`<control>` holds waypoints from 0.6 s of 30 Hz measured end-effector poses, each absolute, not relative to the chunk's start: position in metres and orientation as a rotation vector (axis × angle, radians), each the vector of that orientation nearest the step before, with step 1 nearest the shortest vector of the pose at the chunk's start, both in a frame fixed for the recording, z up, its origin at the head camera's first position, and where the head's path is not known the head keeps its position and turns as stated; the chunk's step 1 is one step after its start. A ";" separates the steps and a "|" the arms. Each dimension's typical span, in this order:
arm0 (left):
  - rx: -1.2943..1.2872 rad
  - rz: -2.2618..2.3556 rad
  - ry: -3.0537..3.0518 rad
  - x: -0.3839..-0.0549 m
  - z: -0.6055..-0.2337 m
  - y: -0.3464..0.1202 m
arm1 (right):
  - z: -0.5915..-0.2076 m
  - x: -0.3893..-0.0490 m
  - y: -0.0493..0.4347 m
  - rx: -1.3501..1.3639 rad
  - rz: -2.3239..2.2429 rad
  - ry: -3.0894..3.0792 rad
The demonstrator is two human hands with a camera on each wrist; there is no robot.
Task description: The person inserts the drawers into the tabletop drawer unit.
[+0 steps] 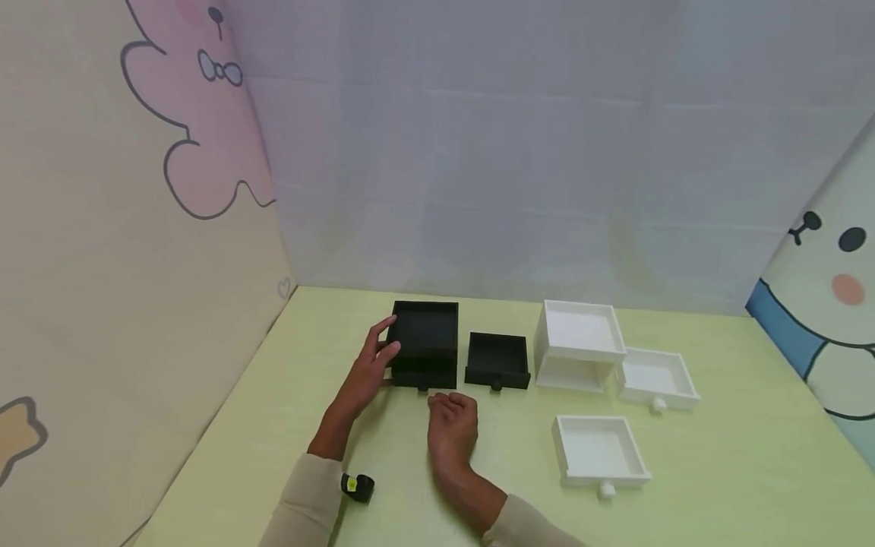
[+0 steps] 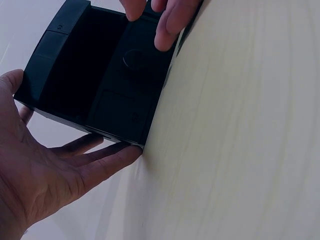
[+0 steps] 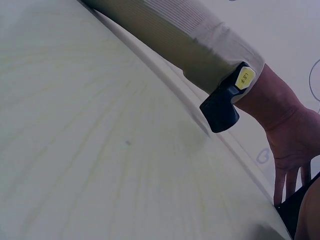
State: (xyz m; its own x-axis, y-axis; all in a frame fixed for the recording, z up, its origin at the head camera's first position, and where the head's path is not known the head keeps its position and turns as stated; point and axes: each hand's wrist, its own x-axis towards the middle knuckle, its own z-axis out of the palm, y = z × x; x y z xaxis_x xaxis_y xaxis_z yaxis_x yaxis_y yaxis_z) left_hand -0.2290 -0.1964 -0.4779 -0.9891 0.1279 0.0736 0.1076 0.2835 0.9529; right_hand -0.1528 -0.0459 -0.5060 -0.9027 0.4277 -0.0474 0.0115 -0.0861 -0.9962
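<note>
A black two-level cabinet (image 1: 425, 327) stands at the table's back, its upper slot (image 2: 82, 57) hollow. In the lower level sits a black drawer (image 2: 122, 102), its front face level with the cabinet and its round knob (image 2: 133, 60) facing the person. My left hand (image 1: 365, 372) rests on the cabinet's left side, fingers stretched along the wall and thumb at the upper front edge. Just in front of the knob, my right hand (image 1: 453, 429) has loosely bent fingers (image 2: 172, 25) close to the drawer front. A second black drawer (image 1: 497, 355) lies right of the cabinet.
Farther right, a white cabinet (image 1: 581, 330) with an open front stands beside a white drawer (image 1: 658, 374). Another white drawer (image 1: 601, 448) lies nearer the person. A black wrist camera (image 1: 358, 487) is on the left sleeve. Printed cloth walls (image 1: 478, 152) border the table.
</note>
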 end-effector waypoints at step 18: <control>0.243 1.887 2.483 -0.227 -0.476 -0.197 | -0.503 -0.167 -0.025 -0.592 1.983 -1.776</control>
